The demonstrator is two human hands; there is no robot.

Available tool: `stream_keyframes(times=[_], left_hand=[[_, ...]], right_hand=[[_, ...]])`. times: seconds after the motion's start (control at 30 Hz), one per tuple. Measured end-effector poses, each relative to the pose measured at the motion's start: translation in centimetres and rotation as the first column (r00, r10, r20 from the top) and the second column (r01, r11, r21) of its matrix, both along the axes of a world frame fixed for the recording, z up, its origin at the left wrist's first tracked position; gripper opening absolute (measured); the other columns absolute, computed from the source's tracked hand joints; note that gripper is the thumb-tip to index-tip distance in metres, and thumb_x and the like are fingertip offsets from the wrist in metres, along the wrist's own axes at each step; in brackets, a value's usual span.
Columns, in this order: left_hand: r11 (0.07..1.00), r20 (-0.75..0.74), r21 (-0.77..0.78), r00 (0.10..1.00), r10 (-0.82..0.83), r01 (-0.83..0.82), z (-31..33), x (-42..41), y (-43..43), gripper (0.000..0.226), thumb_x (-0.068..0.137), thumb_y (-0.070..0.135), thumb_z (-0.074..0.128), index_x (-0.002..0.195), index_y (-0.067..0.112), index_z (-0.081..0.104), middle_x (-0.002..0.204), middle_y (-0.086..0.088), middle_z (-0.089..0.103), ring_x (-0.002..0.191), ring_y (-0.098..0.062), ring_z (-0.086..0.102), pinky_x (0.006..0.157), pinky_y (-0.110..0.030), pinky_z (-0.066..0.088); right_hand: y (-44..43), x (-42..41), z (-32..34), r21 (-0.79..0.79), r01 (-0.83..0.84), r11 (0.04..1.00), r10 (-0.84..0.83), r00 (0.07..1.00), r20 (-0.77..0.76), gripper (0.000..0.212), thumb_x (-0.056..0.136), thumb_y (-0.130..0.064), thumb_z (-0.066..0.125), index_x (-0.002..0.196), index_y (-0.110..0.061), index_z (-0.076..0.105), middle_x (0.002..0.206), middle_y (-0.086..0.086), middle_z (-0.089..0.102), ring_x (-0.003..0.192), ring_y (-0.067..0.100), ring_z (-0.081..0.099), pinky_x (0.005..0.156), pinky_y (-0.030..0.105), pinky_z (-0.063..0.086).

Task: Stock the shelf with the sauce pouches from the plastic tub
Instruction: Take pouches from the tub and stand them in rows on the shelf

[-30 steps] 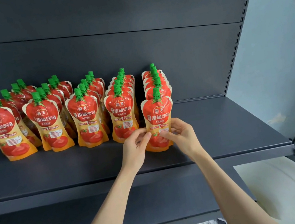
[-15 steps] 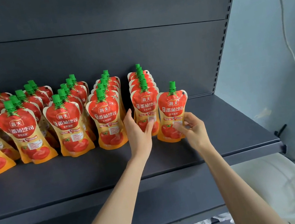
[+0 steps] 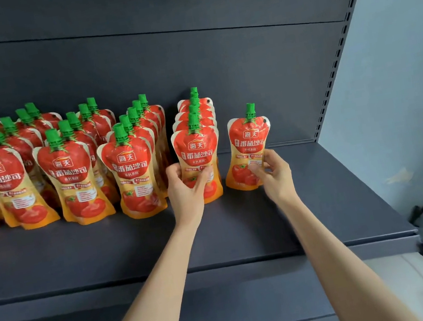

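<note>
Two hands (image 3: pixel 186 190) (image 3: pixel 274 176) grip two pouches (image 3: pixel 197 148) (image 3: pixel 249 142) on one shelf (image 3: pixel 107 249).

soft even daylight, mild wide-angle bending at edges, slight blur

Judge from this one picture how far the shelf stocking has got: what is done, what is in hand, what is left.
Done: several rows of sauce pouches stand upright on the shelf. In hand: the left hand grips the front pouch of the last full row, while the right hand holds a lone pouch starting a new row. Left: bare shelf to the right remains; the tub's contents are not visible.
</note>
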State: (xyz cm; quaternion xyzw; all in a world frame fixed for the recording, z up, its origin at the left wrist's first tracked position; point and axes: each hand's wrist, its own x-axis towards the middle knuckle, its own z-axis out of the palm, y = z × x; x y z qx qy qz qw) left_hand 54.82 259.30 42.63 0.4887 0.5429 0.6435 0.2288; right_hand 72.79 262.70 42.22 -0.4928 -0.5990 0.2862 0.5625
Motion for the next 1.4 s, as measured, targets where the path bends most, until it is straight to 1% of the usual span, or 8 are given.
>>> stream_keyframes(times=[0.1,0.2,0.33,0.47,0.67,0.83,1.2,1.4], left_hand=[[0.998,0.006,-0.014,0.999,-0.054,0.054,-0.1,-0.3,0.1,0.038,0.080,0.025,0.072,0.106,0.007,0.050,0.099,0.004,0.061,0.088,0.000,0.058,0.069,-0.003,0.044],[0.994,0.033,-0.024,0.994,-0.105,0.106,-0.5,-0.8,0.2,0.034,0.081,0.026,0.070,0.108,0.012,0.053,0.104,0.003,0.064,0.096,-0.005,0.061,0.077,-0.013,0.049],[0.989,0.067,-0.029,0.987,-0.144,0.146,-0.9,-0.9,0.2,0.032,0.083,0.026,0.068,0.110,0.015,0.055,0.108,0.005,0.065,0.102,-0.007,0.062,0.082,-0.017,0.051],[0.989,0.074,-0.029,0.987,-0.145,0.148,-1.2,-1.2,0.5,0.034,0.083,0.027,0.067,0.112,0.014,0.056,0.110,0.002,0.066,0.105,-0.010,0.062,0.086,-0.025,0.052],[0.988,0.078,-0.042,0.987,-0.144,0.148,-1.2,-1.1,0.6,0.037,0.082,0.029,0.067,0.114,0.014,0.054,0.113,0.002,0.065,0.107,-0.011,0.061,0.088,-0.025,0.051],[0.986,0.088,-0.052,0.984,-0.153,0.158,-1.2,-1.1,0.4,0.036,0.082,0.029,0.066,0.114,0.017,0.054,0.114,0.004,0.064,0.108,-0.010,0.060,0.089,-0.024,0.051],[0.988,0.076,-0.072,0.989,-0.130,0.136,-1.0,-1.0,0.3,0.036,0.082,0.029,0.067,0.114,0.017,0.054,0.112,0.007,0.064,0.105,-0.006,0.060,0.082,-0.015,0.051],[0.988,0.080,-0.088,0.989,-0.123,0.130,-1.0,-0.9,0.1,0.038,0.081,0.030,0.068,0.115,0.017,0.055,0.112,0.008,0.064,0.106,-0.006,0.060,0.084,-0.017,0.051]], right_hand=[[1.6,0.0,0.0,0.007,0.003,1.000,-0.003,1.000,0.013,0.022,0.091,-0.013,0.059,0.113,-0.007,0.058,0.107,0.002,0.064,0.099,0.019,0.061,0.082,0.024,0.048],[3.2,0.0,0.0,0.002,0.011,1.000,-0.011,1.000,0.019,0.024,0.092,-0.013,0.058,0.114,-0.006,0.057,0.108,0.002,0.064,0.100,0.018,0.060,0.079,0.017,0.046],[5.2,-0.2,0.2,-0.024,0.020,1.000,-0.020,1.000,0.014,0.024,0.092,-0.013,0.057,0.115,-0.004,0.056,0.110,0.005,0.064,0.100,0.018,0.060,0.084,0.028,0.048],[7.0,-0.7,0.4,-0.049,0.038,0.998,-0.038,0.999,0.006,0.024,0.093,-0.014,0.057,0.115,-0.005,0.056,0.111,0.006,0.063,0.099,0.018,0.059,0.083,0.030,0.049],[9.5,-1.2,0.8,-0.035,0.034,0.999,-0.032,0.999,0.037,0.022,0.092,-0.010,0.056,0.113,-0.003,0.057,0.107,0.005,0.064,0.093,0.016,0.059,0.071,0.011,0.044],[10.4,-1.5,0.8,-0.059,0.038,0.998,-0.035,0.998,0.049,0.024,0.093,-0.014,0.056,0.115,-0.004,0.056,0.114,0.010,0.064,0.099,0.018,0.059,0.086,0.032,0.049],[11.6,-1.6,1.7,-0.085,0.055,0.995,-0.047,0.995,0.092,0.026,0.093,-0.010,0.055,0.118,-0.003,0.056,0.119,0.014,0.063,0.102,0.019,0.057,0.076,0.017,0.040],[11.6,-1.2,1.7,-0.093,0.071,0.993,-0.063,0.994,0.088,0.024,0.093,-0.012,0.055,0.116,-0.003,0.056,0.117,0.014,0.064,0.101,0.022,0.059,0.080,0.026,0.043]])
